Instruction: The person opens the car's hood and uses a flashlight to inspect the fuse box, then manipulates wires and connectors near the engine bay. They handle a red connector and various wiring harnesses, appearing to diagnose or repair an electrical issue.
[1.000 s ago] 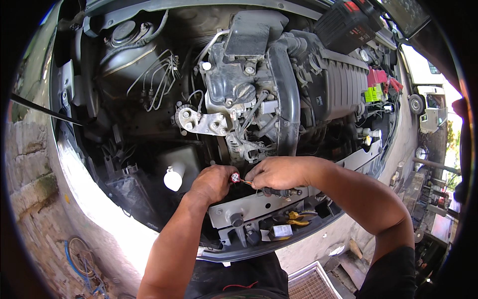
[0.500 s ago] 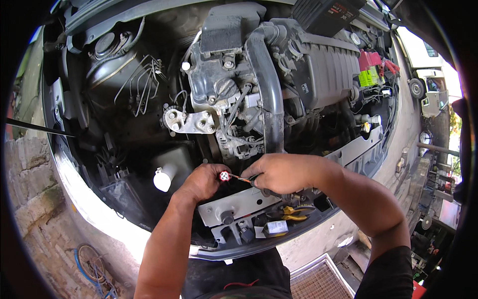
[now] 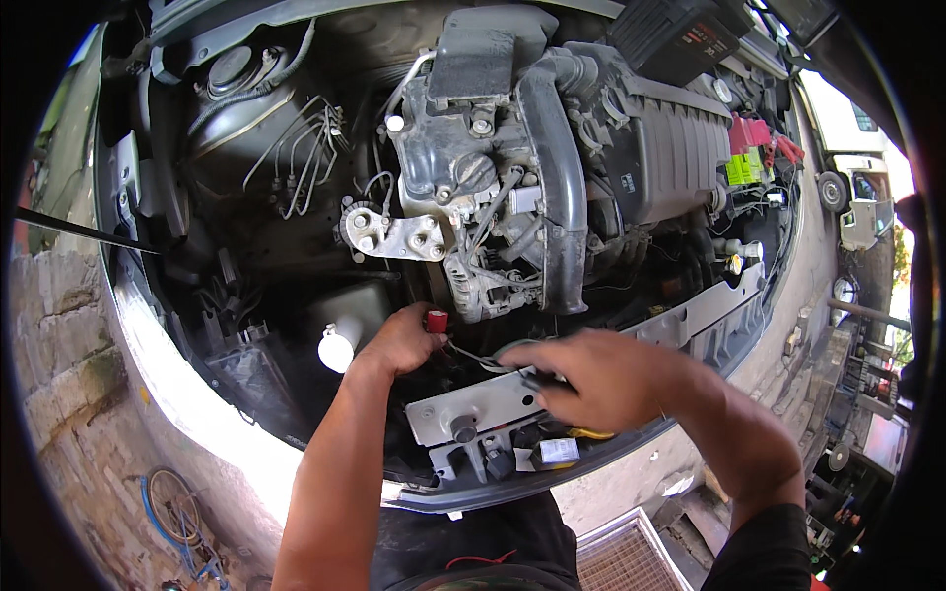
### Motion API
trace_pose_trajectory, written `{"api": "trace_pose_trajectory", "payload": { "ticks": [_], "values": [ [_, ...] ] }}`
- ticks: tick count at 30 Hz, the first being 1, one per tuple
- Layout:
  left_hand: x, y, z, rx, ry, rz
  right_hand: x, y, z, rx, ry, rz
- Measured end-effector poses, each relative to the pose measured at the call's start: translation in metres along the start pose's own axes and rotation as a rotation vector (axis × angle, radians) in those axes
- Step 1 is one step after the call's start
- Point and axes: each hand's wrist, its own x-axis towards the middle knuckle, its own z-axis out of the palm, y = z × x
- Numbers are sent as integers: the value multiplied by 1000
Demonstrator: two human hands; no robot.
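Observation:
My left hand (image 3: 396,341) is closed on a small red cylindrical piece (image 3: 437,321), which stands up from the fingertips beside the engine's lower front. Thin wires (image 3: 473,356) run from under these fingers toward my right hand (image 3: 609,370). That hand is smeared by motion above the light grey front crossbar (image 3: 471,408). A dark object (image 3: 538,380) shows at its thumb and fingers, too blurred to name. Whether the right fingers grip it or the wires cannot be made out. Left of my left hand is a white reservoir cap (image 3: 338,345).
The engine (image 3: 448,148) with its black intake pipe (image 3: 557,187) fills the middle of the bay. A small white-labelled box (image 3: 558,451) and a yellow-handled tool (image 3: 591,432) lie on the front ledge. A black case (image 3: 680,39) rests at the back right.
My right hand has moved to the right, away from my left, and blurs. The red piece has tipped from end-on to side-on. The whole view has shifted slightly.

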Motion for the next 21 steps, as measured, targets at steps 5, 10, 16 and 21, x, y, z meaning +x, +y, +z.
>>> {"api": "trace_pose_trajectory", "payload": {
  "ticks": [5,10,16,21],
  "values": [
    [12,-15,6,-499,-129,-199,-59,21,50,-94,194,-10],
    [8,-3,2,-565,-110,-303,-108,89,107,-209,727,24],
    [5,0,2,-651,-80,-374,-155,188,139,-523,1156,448],
    [0,7,-1,-625,-77,-370,-173,262,154,-587,1167,701]
  ]
}}
